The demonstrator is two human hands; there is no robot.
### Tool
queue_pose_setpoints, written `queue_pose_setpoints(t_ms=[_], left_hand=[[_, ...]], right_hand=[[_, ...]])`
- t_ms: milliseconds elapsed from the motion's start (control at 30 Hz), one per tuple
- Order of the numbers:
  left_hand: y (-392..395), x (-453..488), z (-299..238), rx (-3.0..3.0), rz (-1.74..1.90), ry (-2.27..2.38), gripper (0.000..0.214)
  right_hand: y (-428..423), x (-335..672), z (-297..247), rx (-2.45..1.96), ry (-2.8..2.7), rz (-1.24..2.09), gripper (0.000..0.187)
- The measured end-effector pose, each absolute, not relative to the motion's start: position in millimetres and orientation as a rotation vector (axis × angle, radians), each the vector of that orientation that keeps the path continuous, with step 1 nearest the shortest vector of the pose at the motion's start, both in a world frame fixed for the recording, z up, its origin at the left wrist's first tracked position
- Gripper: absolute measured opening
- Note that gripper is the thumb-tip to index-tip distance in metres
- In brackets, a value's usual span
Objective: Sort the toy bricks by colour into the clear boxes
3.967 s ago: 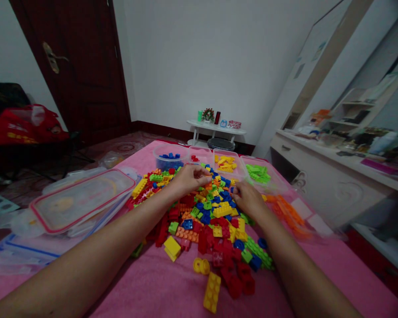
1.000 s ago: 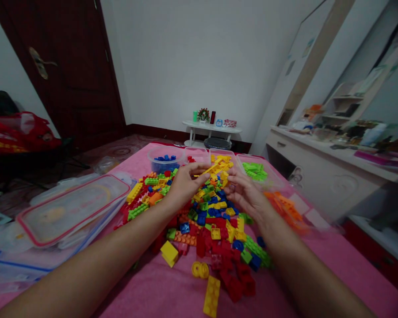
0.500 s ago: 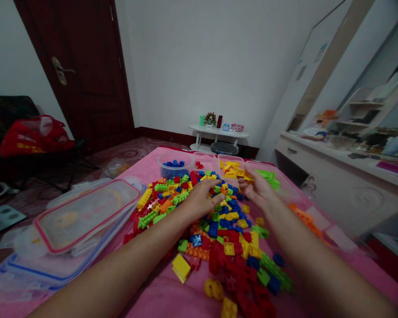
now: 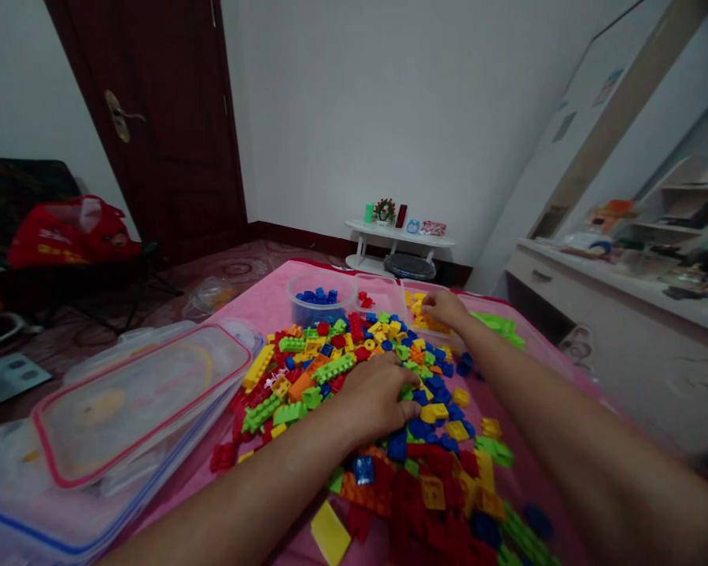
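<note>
Head view: both hands in the brick pile, sorting tubs beyond.

Left hand (image 4: 377, 397) lies palm-down, fingers curled into the mixed bricks (image 4: 389, 409); can't tell if it pinches one. Right hand (image 4: 445, 308) reaches over the yellow tub (image 4: 420, 310), fingers loosely closed, contents hidden, probably a yellow piece. Bricks look light, rigid, smooth plastic; pinch across the side walls. Count: loose bricks far too many to tally; four tubs visible — blue tub (image 4: 320, 299), red tub (image 4: 370, 295), yellow, green tub (image 4: 499, 322); flat lids (image 4: 135, 397) stacked at left.

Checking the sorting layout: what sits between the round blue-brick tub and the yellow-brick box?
In the head view, a clear box holding a few red bricks.
</note>
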State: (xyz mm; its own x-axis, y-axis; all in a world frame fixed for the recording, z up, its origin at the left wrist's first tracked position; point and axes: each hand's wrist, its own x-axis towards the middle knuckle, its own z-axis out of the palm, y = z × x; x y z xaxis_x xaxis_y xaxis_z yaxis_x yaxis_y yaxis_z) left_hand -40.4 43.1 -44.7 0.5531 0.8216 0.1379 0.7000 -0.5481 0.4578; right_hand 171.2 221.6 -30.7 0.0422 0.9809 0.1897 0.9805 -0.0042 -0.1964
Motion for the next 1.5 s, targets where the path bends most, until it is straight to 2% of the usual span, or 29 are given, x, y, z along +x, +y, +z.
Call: queue_pose_setpoints(t_ms=[200,400,833,1000,1300,1367,1500], left_hand=[[45,-40,-46,2.427,0.490,1.229,0.038],[46,-39,-46,2.421,0.492,1.236,0.038],[46,-40,-47,2.441,0.496,1.221,0.037],[46,-40,-47,2.445,0.503,1.224,0.037],[47,-40,-47,2.468,0.489,1.226,0.038],[47,-40,-45,2.466,0.468,1.236,0.038],[46,-41,-43,2.467,0.462,1.245,0.039]], right_hand=[[241,154,-38,-2.149,-2.080,-0.171,0.033],[232,158,-38,-2.294,-1.813,-0.407,0.039],[232,149,-52,-2.295,-2.125,-0.316,0.033],[223,151,-43,-2.284,-2.154,-0.224,0.031],[220,139,-4,-2.111,-1.974,0.066,0.011],[221,129,7,-1.997,-1.928,0.169,0.016],[198,108,17,-1.473,-1.641,0.471,0.020]])
